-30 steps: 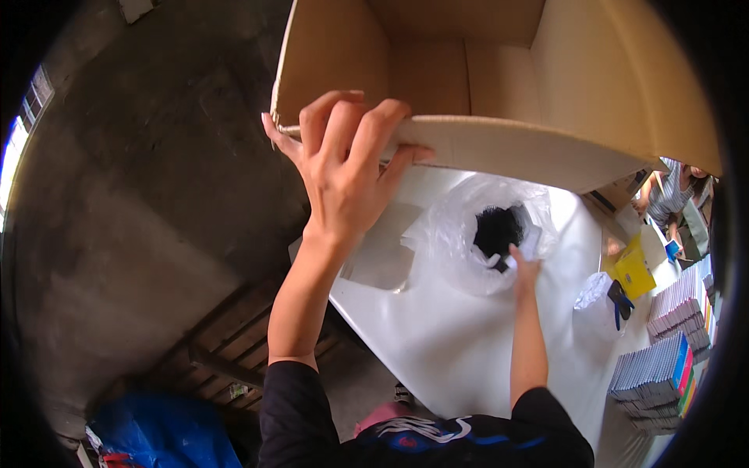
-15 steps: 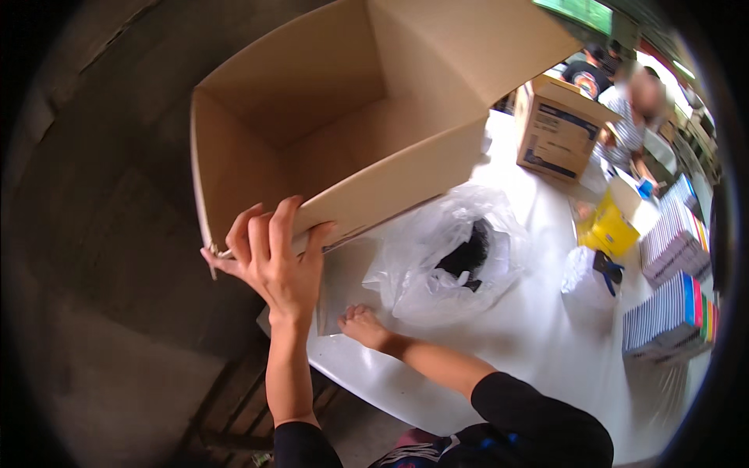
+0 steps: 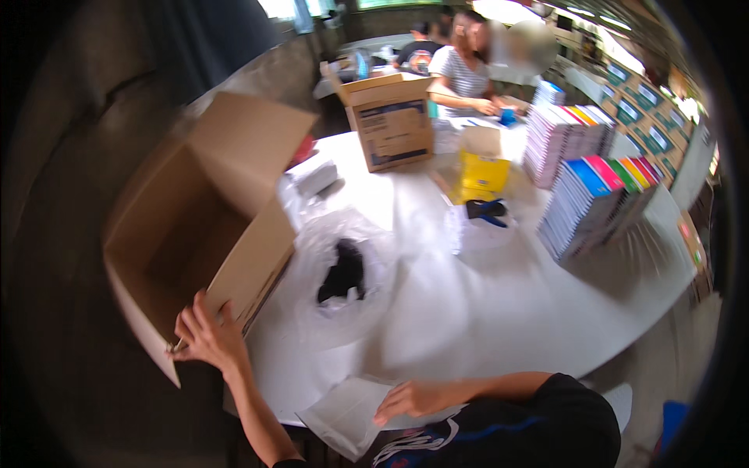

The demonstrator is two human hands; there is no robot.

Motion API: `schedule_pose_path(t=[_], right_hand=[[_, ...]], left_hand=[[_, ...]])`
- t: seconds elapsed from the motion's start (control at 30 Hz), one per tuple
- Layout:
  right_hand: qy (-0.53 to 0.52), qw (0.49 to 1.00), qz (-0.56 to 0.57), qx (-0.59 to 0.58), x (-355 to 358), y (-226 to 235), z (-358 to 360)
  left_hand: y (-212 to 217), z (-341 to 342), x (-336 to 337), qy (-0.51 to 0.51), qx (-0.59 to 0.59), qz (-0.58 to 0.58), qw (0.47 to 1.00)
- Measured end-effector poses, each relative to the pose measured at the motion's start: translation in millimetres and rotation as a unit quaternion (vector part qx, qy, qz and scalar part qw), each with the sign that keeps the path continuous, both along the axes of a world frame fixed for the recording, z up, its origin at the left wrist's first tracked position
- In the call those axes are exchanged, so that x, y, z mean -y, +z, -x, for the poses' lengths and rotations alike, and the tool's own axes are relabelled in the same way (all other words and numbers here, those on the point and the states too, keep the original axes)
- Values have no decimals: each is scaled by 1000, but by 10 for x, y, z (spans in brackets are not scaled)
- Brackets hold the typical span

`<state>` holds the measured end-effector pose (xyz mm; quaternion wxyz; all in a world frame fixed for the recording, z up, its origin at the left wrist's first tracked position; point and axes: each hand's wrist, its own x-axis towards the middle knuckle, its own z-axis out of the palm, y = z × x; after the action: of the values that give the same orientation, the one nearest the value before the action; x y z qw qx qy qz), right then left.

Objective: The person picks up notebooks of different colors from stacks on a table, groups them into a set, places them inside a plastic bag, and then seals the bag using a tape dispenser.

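At the left, a large brown cardboard box (image 3: 248, 261) stands tilted with its top open and its inside bare. My left hand (image 3: 211, 339) is closed round the near corner of its rim, thumb on the outside and fingers inside. Close to my body, my right hand (image 3: 409, 399) has its fingers bent over the edge of a pale, see-through plastic sheet or flat bag (image 3: 343, 417) at the table's near edge. Between the hands and the table's far side lies a crumpled clear plastic bag (image 3: 308, 308) with something black (image 3: 343, 273) showing in its opening.
A white-covered table (image 3: 437, 327) spreads ahead. On it stand a second carton (image 3: 394, 132), a yellow box (image 3: 481, 175), a white container (image 3: 476, 234) with dark-blue-handled tool, and stacks of spiral notebooks (image 3: 597, 203). A person in a striped shirt (image 3: 460, 78) works at the far side.
The view has swung right. The cardboard box, held by my left hand, now sits lower and farther left. My right hand has drawn back toward my body with the plastic sheet.
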<state>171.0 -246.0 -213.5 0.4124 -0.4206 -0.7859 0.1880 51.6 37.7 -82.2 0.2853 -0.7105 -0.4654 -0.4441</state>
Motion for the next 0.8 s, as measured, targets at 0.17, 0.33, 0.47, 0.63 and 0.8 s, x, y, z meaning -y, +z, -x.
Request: schedule_pose_path(t=[0.17,0.33,0.47,0.63,0.8], right_hand=[[-299,927,132,-187,1271,680,-679],[-549,810,0,-204,2973,849,-874],[-687,700,-31,-194,4207,1026,-976],[-795,565,-100,-197,5433,885,-1462],[-799,573,-103,-153,5565,847,-2196]], left_hand=[[-170,23,367,61,-5,62,996],[-513,-147,692,67,22,170,983],[-723,-402,925,60,-44,-1,997],[0,-928,2195,147,-103,-154,972],[-654,-2819,3638,-516,-50,196,832]])
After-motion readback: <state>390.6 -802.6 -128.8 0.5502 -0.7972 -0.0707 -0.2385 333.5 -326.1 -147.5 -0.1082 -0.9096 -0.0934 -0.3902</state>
